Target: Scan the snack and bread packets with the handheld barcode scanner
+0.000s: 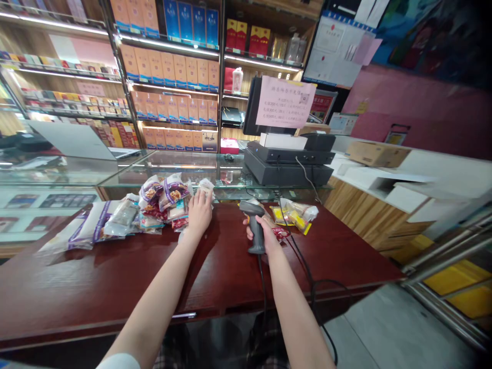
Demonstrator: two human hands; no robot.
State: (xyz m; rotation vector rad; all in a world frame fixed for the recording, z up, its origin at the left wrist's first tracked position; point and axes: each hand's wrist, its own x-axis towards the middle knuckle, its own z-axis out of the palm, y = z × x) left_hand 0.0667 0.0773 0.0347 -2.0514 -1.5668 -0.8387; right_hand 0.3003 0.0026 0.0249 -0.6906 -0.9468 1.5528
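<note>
— Where's my right hand?

— Your right hand (266, 234) is closed around the grip of a corded handheld barcode scanner (255, 228), with your fingers wrapped round the handle and its head tilted up and forward. A black cable (262, 287) drops from the scanner's base past the counter's near edge.

— And my left?

— Your left hand (200, 214) is open, fingers slightly spread, pinching nothing. Your fingertips rest against the near side of a heap of sealed snack packets (165, 202).

— What's lying around them?

— The heap sits on a dark red wooden counter (115, 287), just left of your left hand, with white-and-purple bags (88, 225) beyond it to the left. Small yellow packets (292, 215) in clear wrap lie just right of the scanner.

— Farther out?

— Ahead stands a glass display case (184, 177), with a dark cash drawer (288, 171) on top and a pink paper notice (285, 101) on a monitor above it. Shelves of boxed goods (169, 66) fill the back wall. An open laptop (71, 139) sits to the left, and a cardboard box (378, 154) lies on a white counter to the right.
</note>
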